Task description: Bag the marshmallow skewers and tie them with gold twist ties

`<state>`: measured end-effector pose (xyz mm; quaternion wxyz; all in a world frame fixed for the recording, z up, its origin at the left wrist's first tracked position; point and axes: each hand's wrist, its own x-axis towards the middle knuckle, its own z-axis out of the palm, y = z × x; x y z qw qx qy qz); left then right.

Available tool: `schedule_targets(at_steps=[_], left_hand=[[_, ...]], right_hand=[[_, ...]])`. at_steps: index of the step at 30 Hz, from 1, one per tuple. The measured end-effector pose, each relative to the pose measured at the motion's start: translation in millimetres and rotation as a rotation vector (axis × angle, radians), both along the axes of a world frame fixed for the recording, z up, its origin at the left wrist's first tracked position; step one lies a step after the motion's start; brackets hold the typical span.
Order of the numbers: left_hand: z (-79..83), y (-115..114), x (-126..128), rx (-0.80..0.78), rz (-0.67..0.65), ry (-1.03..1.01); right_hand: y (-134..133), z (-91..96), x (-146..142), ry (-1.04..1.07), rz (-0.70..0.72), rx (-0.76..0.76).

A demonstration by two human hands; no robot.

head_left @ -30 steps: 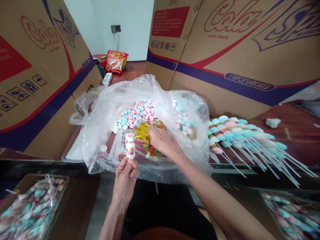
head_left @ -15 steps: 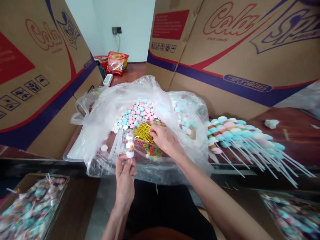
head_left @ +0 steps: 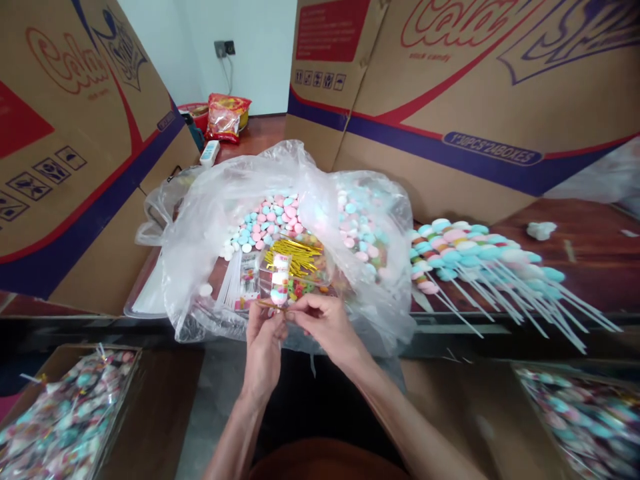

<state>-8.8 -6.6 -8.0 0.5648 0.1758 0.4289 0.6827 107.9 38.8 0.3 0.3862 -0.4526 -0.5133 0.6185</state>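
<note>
A wrapped candy skewer [head_left: 280,280] of stacked pastel and coloured pieces stands upright in my left hand [head_left: 265,343], whose fingers are closed around its lower end. My right hand [head_left: 320,323] pinches a gold twist tie [head_left: 270,306], which lies across the base of the wrapper between both hands. Just beyond are a pile of gold twist ties [head_left: 303,257] in a clear tray, and colourful ring candies [head_left: 300,288]. Printed wrappers [head_left: 249,277] and white sticks [head_left: 230,283] lie to the left. Pink, blue and white round candies [head_left: 265,220] are heaped behind.
A clear plastic bag [head_left: 200,220] surrounds the candies. Several finished-looking skewers [head_left: 480,257] are stacked on the right of the table. Tall cartons [head_left: 430,160] stand behind and at left. Boxes of wrapped candy [head_left: 65,407] sit low on both sides. A red snack packet [head_left: 227,117] lies at the back.
My right hand has moved from the gold tie pile down to my left hand, bringing one tie to the wrapper's base. The skewer has shifted slightly right. The camera view has shifted a little.
</note>
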Motion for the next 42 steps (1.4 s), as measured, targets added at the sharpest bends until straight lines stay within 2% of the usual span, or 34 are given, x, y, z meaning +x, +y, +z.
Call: schedule_targets(at_steps=[5, 8, 11, 14, 17, 19, 22, 24, 27, 31, 33, 35, 37, 39, 42], left_hand=[[-9.9, -4, 6, 0.009, -0.039, 0.257], [-12.4, -2, 10, 0.010, -0.047, 0.275], [-11.0, 0, 13, -0.006, -0.058, 0.218], [-5.1, 0, 11, -0.061, -0.113, 0.117], [5.3, -4, 4, -0.131, -0.248, -0.074], [12.1, -6, -1, -0.170, -0.383, -0.204], [16.2, -8, -3, -0.209, -0.514, -0.227], [14.1, -8, 1, -0.188, -0.442, -0.096], [7.6, -10, 10, -0.098, -0.227, 0.163], [1.0, -15, 18, -0.026, -0.129, 0.403], [-0.5, -16, 18, -0.046, -0.124, 0.389], [-1.0, -12, 17, -0.095, -0.148, 0.243], [-0.7, -6, 15, -0.160, -0.210, 0.034], [0.5, 0, 12, -0.222, -0.268, -0.128], [3.5, 4, 10, -0.282, -0.308, -0.218]], right_hand=[[5, 1.8, 9, 0.027, 0.007, -0.059], [2, -2.3, 10, 0.100, -0.021, -0.133], [-5, -11.1, 6, 0.204, -0.031, -0.198], [-12, -16.6, 4, 0.270, -0.032, -0.167], [-15, -13.6, 9, 0.329, 0.019, -0.104], [-15, -7.8, 15, 0.353, 0.110, -0.060], [-14, 1.2, 23, 0.208, 0.229, 0.082], [-15, 4.6, 24, 0.005, 0.187, 0.244], [-19, 6.1, 22, -0.206, 0.064, 0.397], [-20, 7.1, 23, -0.251, 0.061, 0.281], [-19, 6.8, 26, -0.220, 0.091, 0.191], [-20, 4.9, 29, -0.193, 0.102, 0.172], [-22, 1.5, 31, -0.232, 0.057, 0.279], [-25, -2.8, 34, -0.320, -0.019, 0.497], [-27, -8.4, 39, -0.460, -0.069, 0.818]])
